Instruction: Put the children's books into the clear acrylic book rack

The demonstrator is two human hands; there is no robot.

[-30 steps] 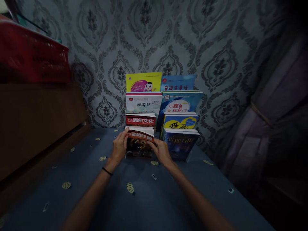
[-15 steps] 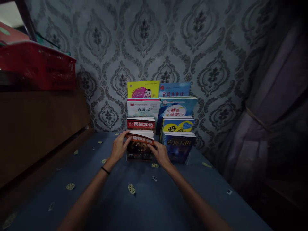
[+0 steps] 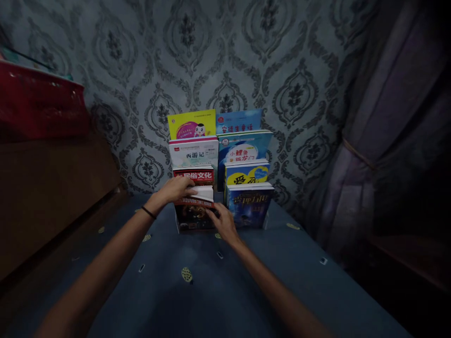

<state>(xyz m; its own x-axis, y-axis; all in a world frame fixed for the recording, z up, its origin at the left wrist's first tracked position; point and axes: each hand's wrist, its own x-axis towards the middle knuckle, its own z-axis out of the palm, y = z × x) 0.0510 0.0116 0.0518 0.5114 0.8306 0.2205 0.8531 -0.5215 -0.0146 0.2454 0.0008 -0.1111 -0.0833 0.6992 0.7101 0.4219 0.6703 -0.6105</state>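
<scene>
Upright books stand in two stepped columns, front covers facing me. At the front left is a dark book with a lion cover [image 3: 193, 217] and an orange title band. My left hand [image 3: 174, 190] reaches over its top left, fingers stretched and apart above the white page edges, in front of a red-topped book [image 3: 202, 176]. My right hand [image 3: 224, 224] grips the lion book's right edge, fingertips at the cover. Beside it stands a dark blue book [image 3: 249, 206]. Behind are a white book [image 3: 195, 152], a yellow book [image 3: 192, 123] and several blue ones.
The books stand on a blue patterned cloth [image 3: 169, 295] against a patterned wall [image 3: 190, 56]. On the left, a red basket [image 3: 38, 103] rests on a brown wooden piece of furniture [image 3: 52, 183]. A tied curtain [image 3: 355, 155] hangs at the right.
My left hand has moved up and inward over the top of the lion book. My right hand stays at its right edge. The view has shifted, so the books appear further left.
</scene>
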